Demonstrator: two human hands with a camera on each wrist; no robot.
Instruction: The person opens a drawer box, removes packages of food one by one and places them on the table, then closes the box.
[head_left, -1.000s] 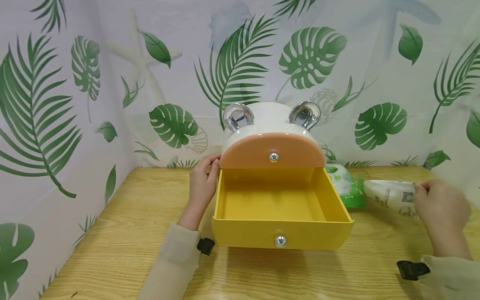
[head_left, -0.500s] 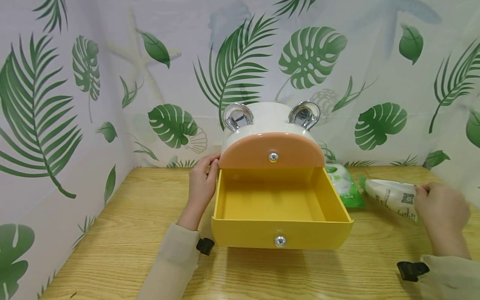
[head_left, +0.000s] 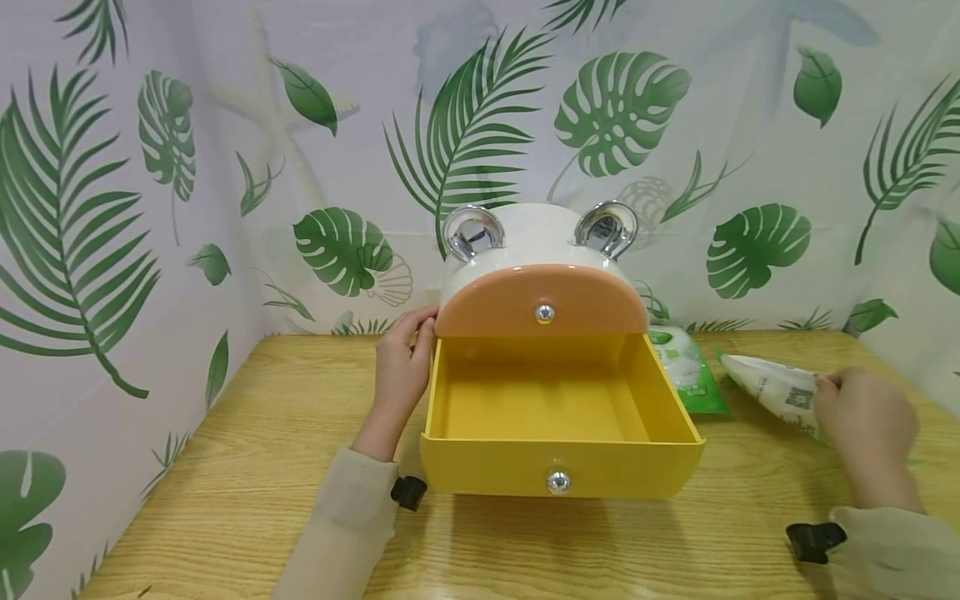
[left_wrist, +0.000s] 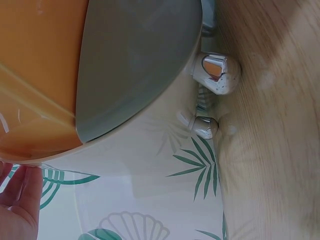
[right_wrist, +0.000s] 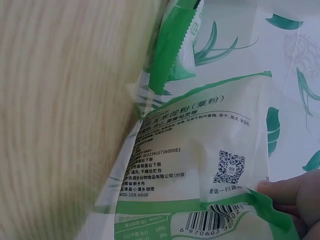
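A white drawer box with two shiny silver ear-like rings stands on the table. Below its peach-orange upper drawer, a yellow drawer is pulled out, its bare bottom showing. Against the box's left side rests my left hand; its fingertips touch the wall in the left wrist view. To the right, my right hand pinches the edge of a bag of corn starch. The bag's printed back, with QR code and barcode, faces the right wrist camera.
Another green and white packet lies behind the yellow drawer's right side, partly hidden by it. The wooden table meets a leaf-printed backdrop at the back and sides. Small silver feet hold the box up.
My right hand has shifted a little to the left with the corn starch bag, which now slopes more steeply down toward the hand. The left hand and the drawer box stay put.
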